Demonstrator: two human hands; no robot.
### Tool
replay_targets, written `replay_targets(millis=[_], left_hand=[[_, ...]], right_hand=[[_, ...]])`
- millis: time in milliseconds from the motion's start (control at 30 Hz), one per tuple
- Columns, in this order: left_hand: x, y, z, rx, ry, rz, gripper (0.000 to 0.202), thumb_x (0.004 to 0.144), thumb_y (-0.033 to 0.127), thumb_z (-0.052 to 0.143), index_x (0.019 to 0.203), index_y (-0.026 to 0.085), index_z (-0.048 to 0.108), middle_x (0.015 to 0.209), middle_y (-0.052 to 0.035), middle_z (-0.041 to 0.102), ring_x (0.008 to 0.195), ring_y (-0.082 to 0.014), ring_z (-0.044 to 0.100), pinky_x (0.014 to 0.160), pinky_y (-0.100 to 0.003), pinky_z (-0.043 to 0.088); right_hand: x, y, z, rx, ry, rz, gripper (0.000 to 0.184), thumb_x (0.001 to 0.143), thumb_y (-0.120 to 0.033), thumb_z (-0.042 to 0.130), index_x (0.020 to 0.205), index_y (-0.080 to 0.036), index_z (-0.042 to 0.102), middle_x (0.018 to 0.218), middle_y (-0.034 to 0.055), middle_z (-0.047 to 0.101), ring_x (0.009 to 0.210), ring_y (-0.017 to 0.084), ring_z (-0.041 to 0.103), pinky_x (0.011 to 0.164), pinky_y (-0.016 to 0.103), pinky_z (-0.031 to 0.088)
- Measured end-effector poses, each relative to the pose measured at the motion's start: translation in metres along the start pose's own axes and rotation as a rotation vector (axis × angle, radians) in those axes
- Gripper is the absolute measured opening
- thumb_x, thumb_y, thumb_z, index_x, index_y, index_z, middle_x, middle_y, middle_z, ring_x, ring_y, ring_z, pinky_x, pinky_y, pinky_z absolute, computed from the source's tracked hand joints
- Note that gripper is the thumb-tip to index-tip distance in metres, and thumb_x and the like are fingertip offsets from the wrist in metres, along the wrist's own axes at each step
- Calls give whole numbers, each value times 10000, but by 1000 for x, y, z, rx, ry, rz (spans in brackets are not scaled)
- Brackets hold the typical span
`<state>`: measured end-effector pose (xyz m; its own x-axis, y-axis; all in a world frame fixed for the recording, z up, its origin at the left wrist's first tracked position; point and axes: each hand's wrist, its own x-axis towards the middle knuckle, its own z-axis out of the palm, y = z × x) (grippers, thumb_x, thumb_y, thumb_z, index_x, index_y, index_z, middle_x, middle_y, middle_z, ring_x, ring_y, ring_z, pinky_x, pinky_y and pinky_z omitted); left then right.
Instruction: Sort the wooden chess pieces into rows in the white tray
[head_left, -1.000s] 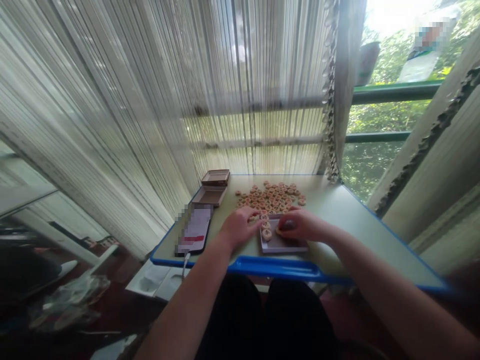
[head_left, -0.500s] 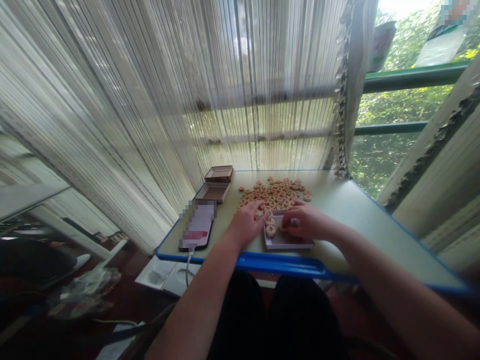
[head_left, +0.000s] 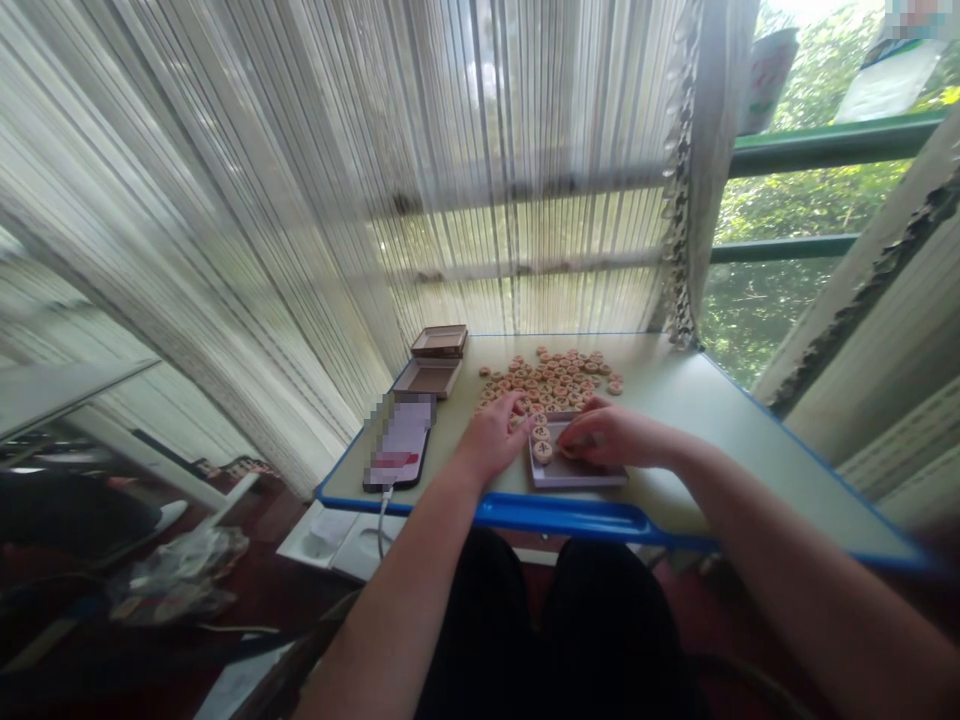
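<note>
Running left-right lengthwise, our tray (head_left: 577, 475) shows three discs (head_left: 542, 453), rowed near-far. Our right hand (head_left: 606, 432) pinches another disc (head_left: 567, 453); our left hand (head_left: 491, 437) gapes.

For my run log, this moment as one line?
left hand: at left edge of shallow box; right hand: fingers on xiangqi piece inside box; other pieces: spread beyond

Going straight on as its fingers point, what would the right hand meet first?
The right hand would probably meet the round tan pieces lined up at left inside the shallow, pale, rectangular box; depth is unclear.
</note>
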<state>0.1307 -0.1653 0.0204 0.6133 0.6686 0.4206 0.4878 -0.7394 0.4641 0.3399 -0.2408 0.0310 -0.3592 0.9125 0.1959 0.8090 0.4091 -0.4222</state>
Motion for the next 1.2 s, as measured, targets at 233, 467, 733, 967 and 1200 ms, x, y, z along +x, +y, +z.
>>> replay_targets(millis=[233,467,733,967,1200], left_hand=[[0,-2,1,25,29,17,374,819,317,499,1163,169,496,1067,-74,594,898,-180,573,841,-309,456],[-1,-3,1,39,0,35,324,826,340,491,1092,162,539,1070,-80,587,937,-190,560,847,-315,453],[-2,-2,-1,24,-12,37,307,833,347,483,1065,163,562,1046,-75,598,930,-189,561,845,-320,450],[-2,-2,1,19,-18,50,263,844,302,456,1029,165,582,1038,-75,608,966,-189,557,875,-324,446],[-1,-4,1,29,25,87,229,839,185,411,913,168,627,940,-62,642,907,-170,573,858,-306,450]], right_hand=[[1,1,-2,-150,69,40,262,678,-479,646,796,-260,726,930,56,650,1002,291,476,897,453,322],[-4,-1,-6,-105,3,52,287,672,-451,666,919,-314,717,1030,32,628,1023,281,456,932,443,303],[-2,2,-3,-79,-43,35,224,698,-464,641,822,-305,739,1001,38,627,1021,272,448,932,439,302],[1,1,1,-51,-35,-42,235,725,-450,618,798,-263,740,941,58,636,966,260,471,900,434,336],[4,-3,3,-105,4,-20,219,684,-469,659,763,-280,739,916,43,637,968,276,462,904,452,319]])
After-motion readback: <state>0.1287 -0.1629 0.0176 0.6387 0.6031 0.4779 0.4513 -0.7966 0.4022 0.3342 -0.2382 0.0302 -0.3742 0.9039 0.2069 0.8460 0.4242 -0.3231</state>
